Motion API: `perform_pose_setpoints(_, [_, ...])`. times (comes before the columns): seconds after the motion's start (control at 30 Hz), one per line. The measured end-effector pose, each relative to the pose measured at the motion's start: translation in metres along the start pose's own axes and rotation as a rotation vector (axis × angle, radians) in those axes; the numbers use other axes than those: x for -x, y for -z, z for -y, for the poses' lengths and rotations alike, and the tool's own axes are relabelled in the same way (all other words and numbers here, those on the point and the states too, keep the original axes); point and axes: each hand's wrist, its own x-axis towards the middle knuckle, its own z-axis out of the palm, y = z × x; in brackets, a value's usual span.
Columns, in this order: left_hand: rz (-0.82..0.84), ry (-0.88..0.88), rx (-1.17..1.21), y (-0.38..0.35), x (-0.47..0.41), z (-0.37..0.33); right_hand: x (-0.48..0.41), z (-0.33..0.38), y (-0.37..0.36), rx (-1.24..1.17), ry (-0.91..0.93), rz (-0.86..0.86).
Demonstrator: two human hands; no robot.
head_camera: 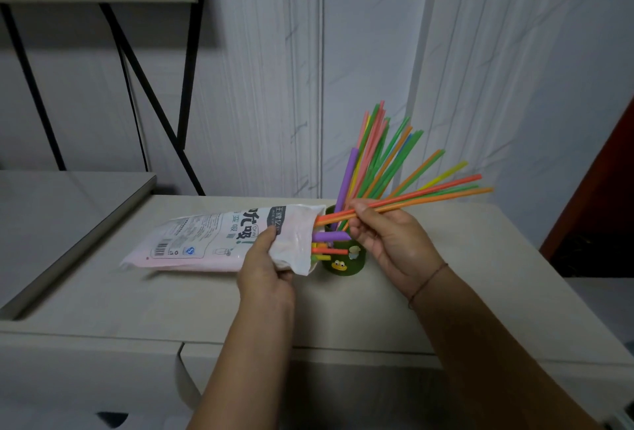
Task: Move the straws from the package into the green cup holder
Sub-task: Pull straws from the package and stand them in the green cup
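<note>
A white and pink plastic straw package (212, 241) lies on its side on the cabinet top, mouth to the right. My left hand (266, 268) grips it near the mouth, where purple, orange and green straw ends (329, 244) poke out. Right behind the mouth stands the green cup holder (344, 263) with small cartoon stickers. Several coloured straws (380, 152) stand fanned out in it. My right hand (387, 237) pinches a few thin orange, red and green straws (429, 194), held nearly level over the holder with their left ends near the package mouth.
The pale cabinet top (463, 275) has drawers along its front edge. A lower grey table (51, 210) adjoins on the left, with a black metal frame (144, 93) behind it. A white marbled wall (343, 52) is close behind the holder. Something dark red (603, 189) stands at the right.
</note>
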Motion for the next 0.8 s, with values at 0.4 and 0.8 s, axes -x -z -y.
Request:
perform_pose_setpoints(0.4, [-0.032,-0.017,0.051,0.002,-0.004,-0.017,-0.017,0.034,0.051,0.240,0.238,-0.299])
perform_pose_setpoints(0.8, [-0.021,-0.030,0.014,0.001,0.000,-0.005,-0.042,-0.004,0.029,0.753,0.196,-0.140])
